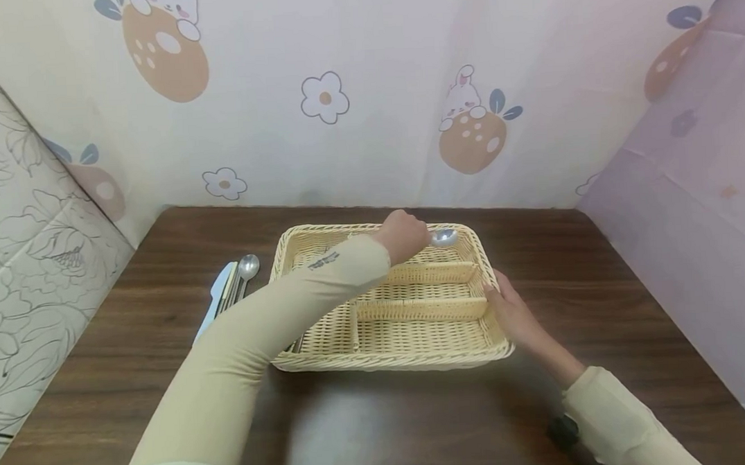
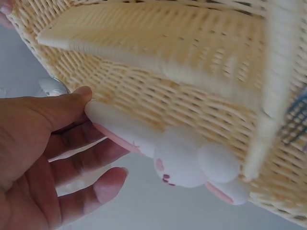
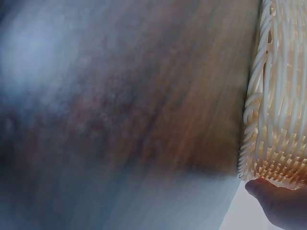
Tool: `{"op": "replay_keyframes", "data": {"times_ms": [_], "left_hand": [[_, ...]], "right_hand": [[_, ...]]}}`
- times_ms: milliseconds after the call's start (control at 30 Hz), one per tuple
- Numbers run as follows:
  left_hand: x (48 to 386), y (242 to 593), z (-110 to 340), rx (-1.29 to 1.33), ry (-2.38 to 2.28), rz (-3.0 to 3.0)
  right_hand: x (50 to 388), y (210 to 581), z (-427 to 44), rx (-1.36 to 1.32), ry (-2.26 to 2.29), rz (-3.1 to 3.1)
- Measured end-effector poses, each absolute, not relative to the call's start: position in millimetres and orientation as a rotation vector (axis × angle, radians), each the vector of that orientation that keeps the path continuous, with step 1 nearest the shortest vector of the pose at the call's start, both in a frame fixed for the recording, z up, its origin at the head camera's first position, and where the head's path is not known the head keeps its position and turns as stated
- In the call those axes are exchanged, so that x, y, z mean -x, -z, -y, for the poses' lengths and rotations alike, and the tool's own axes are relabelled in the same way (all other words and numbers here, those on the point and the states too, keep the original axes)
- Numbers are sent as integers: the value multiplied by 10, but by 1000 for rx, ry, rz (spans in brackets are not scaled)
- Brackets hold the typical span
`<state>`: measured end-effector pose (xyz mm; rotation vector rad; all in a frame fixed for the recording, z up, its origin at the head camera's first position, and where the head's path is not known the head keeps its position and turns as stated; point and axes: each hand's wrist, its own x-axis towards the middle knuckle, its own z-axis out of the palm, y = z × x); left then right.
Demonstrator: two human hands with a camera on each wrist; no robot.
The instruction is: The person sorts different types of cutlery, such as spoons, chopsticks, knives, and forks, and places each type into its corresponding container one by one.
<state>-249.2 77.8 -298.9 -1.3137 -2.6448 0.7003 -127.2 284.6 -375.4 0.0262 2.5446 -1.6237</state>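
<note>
No text can be read; the dark print [image 1: 324, 260] on the left sleeve [image 1: 252, 343] is illegible.

- Dark wood-grain tabletop [image 1: 625, 305]: is extending between the walls.
- Rear wall covering [image 1: 377, 52]: is displaying rabbits [image 1: 463, 104], spotted tan fruits [image 1: 165, 54] and outlined flowers [image 1: 325, 98].
- Left wall panel [image 1: 31, 275]: is bearing line-drawn blossoms [image 1: 67, 249].
- Right wall covering [image 1: 688, 170]: is showing a lilac tint.
- Pale glare [image 1: 337, 428]: is reflecting off the near tabletop.

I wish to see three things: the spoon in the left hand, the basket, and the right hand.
Spoon [image 1: 444, 238]: head view, on its bowl.
Basket [image 1: 390, 361]: head view, on its near rim.
Right hand [image 1: 513, 314]: head view, on its middle.
</note>
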Motion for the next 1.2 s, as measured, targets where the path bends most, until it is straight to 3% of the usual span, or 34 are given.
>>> {"op": "replay_keyframes", "data": {"times_ms": [333, 1200], "left_hand": [[2511, 3097, -1035, 1291, -724, 2652], [2600, 3323, -1012, 1270, -731, 2758]], "right_hand": [[1276, 3756, -2846, -45, 1579, -2595], [1266, 3753, -2832, -19, 1613, -2581]]}}
